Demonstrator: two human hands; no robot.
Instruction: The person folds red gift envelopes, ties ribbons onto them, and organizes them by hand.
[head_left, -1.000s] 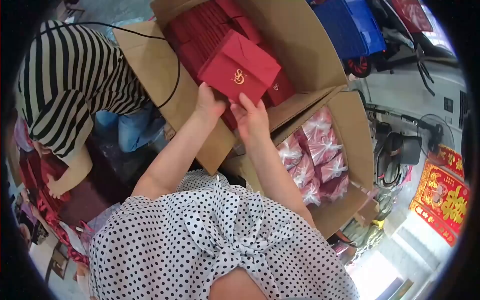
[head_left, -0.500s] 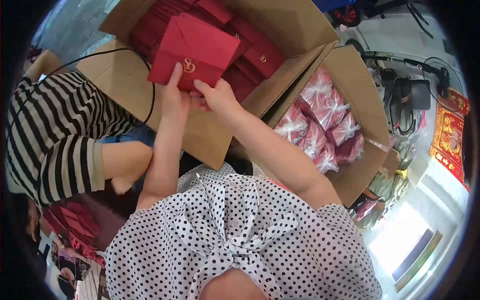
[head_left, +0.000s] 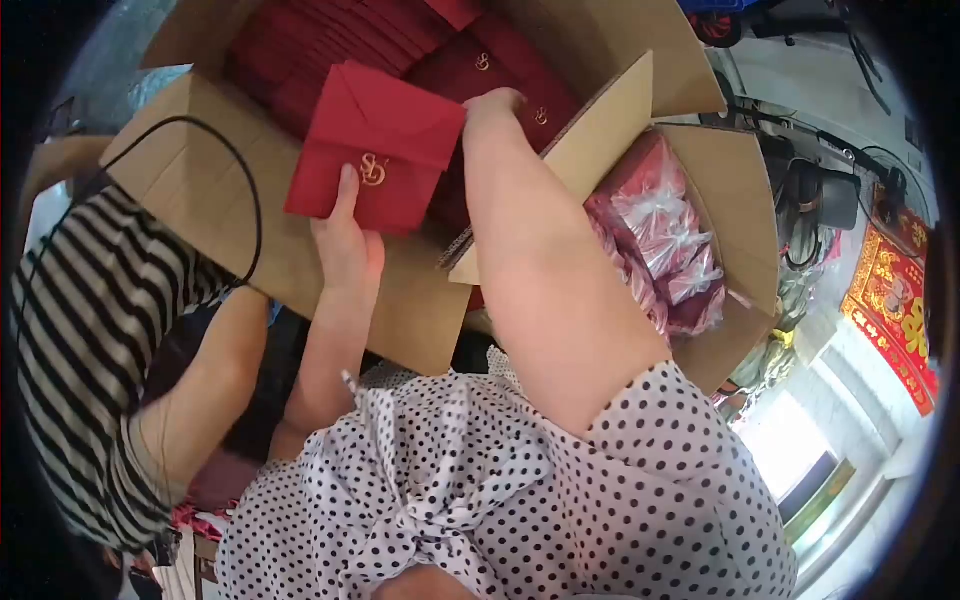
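My left hand (head_left: 346, 240) grips a red envelope-style pouch (head_left: 395, 125) from below, its thumb lying on the front beside a gold monogram. The flap of this pouch is at its upper part. My right hand (head_left: 497, 104) is down inside the cardboard box (head_left: 190, 150), at the right edge of the held pouch. Its fingers are mostly hidden, so what they touch cannot be made out. More red pouches (head_left: 330, 45) fill the box, some in a tight row and some lying flat with gold monograms showing.
A second cardboard box (head_left: 735, 200) on the right holds red items in tied clear plastic bags (head_left: 660, 225). A black cable (head_left: 255, 190) loops over the left flap. Close on the left is a person in a striped shirt (head_left: 85, 330).
My right hand has let go of the pouch and reached forward into the box. My left hand keeps the pouch, now slightly lower. The person on the left has shifted their arm.
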